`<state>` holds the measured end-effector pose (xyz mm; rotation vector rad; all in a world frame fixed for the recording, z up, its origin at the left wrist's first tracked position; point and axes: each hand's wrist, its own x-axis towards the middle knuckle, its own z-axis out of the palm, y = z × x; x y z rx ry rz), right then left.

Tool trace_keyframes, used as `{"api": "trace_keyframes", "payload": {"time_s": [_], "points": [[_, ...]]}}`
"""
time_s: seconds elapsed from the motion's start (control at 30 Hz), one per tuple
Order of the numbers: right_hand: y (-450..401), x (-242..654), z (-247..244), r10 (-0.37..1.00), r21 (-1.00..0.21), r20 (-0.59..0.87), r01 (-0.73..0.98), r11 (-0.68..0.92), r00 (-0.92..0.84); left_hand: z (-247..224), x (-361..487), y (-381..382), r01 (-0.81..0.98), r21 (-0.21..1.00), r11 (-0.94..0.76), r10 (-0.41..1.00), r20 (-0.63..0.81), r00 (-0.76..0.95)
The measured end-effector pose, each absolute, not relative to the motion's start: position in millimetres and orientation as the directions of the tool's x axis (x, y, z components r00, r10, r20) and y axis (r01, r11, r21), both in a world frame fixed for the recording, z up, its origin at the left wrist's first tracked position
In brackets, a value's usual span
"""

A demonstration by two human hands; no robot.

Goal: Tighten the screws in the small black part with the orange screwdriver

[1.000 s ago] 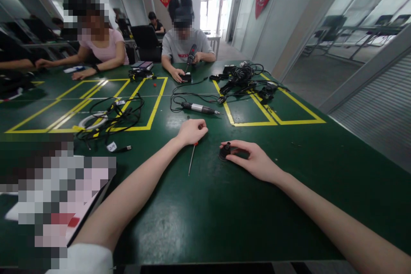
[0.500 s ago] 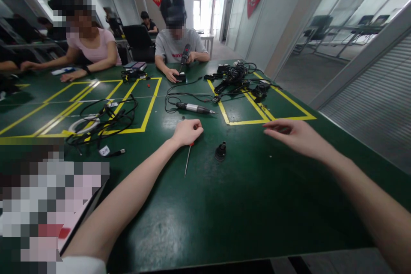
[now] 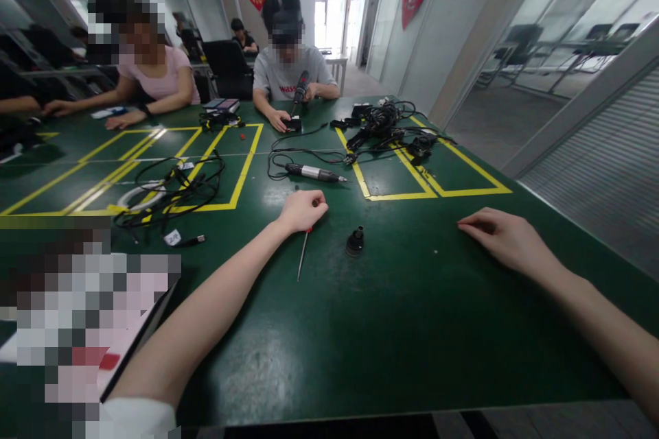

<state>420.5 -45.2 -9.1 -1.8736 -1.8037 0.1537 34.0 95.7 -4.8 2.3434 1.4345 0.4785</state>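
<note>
My left hand (image 3: 303, 210) is closed over the table, its fingers curled. Out of its near side comes a screwdriver (image 3: 303, 257) with a thin metal shaft pointing back toward me; only a bit of its red handle shows, the rest being covered by the hand. Off to the right, my right hand (image 3: 502, 236) hovers above the table with thumb and fingertips pinched together. Whatever may be between those tips is hidden or too small to make out. Between the hands, a small black round part with a narrow neck (image 3: 355, 241) stands on the green table (image 3: 391, 343).
Beyond my left hand lies a corded electric screwdriver (image 3: 314, 173). Cable tangles lie at left (image 3: 193, 185) and back right (image 3: 381, 127). Yellow tape (image 3: 401, 197) marks the tabletop. A co-worker (image 3: 293, 72) opposite holds a power tool; another person (image 3: 159, 75) sits at left.
My right hand has moved right and slightly nearer to me, its fingertips drawing closer together. The left hand and the screwdriver stay nearly in place. The view has shifted a little.
</note>
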Motion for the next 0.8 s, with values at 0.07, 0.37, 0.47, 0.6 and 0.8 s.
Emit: {"api": "trace_keyframes", "payload": {"time_s": [0.07, 0.37, 0.47, 0.6, 0.8], "points": [[-44, 413, -6, 0.957, -0.438, 0.272, 0.899, 0.026, 0.105, -5, 34, 96, 0.776, 0.464, -0.428, 0.896, 0.103, 0.432], [-49, 362, 16, 0.927, -0.570, 0.343, 0.818, 0.074, 0.154, -6, 36, 96, 0.771, 0.475, -0.423, 0.896, 0.095, 0.433], [-51, 328, 25, 0.936, -0.685, 0.343, 0.703, 0.193, 0.078, -6, 36, 96, 0.772, 0.472, -0.427, 0.895, 0.096, 0.436], [-53, 285, 33, 0.939, -0.760, 0.341, 0.574, 0.306, -0.049, -6, 36, 96, 0.774, 0.463, -0.431, 0.893, 0.100, 0.438], [-50, 253, 29, 0.913, -0.799, 0.409, 0.478, 0.364, -0.012, -8, 38, 96, 0.773, 0.462, -0.435, 0.892, 0.103, 0.440]]}}
